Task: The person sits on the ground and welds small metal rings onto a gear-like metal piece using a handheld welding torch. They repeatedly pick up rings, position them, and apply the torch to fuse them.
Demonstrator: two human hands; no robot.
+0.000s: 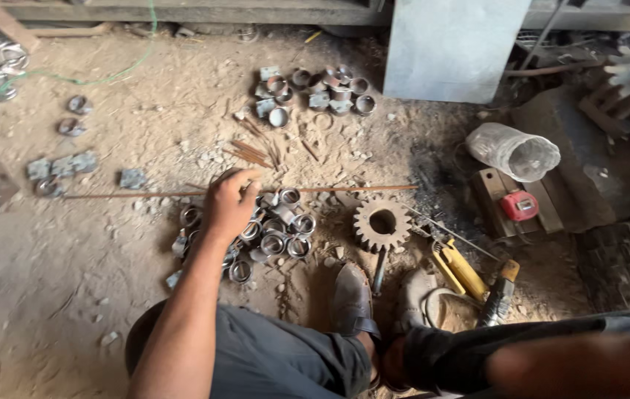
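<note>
The left hand reaches forward over a pile of short metal rings on the dirt floor, fingers curled at a thin rod that lies across the floor; whether they close on it cannot be told. The right forearm lies low at the frame edge; its hand is out of view. A gear wheel lies just right of the pile. A second group of rings lies farther ahead. A yellow tool lies near the shoes.

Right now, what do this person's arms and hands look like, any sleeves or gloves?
Both arms are bare, with no gloves, watch or rings that show. The left hand has no sleeve up the whole forearm. The right forearm is blurred at the frame's bottom edge; its hand is out of view.
</note>
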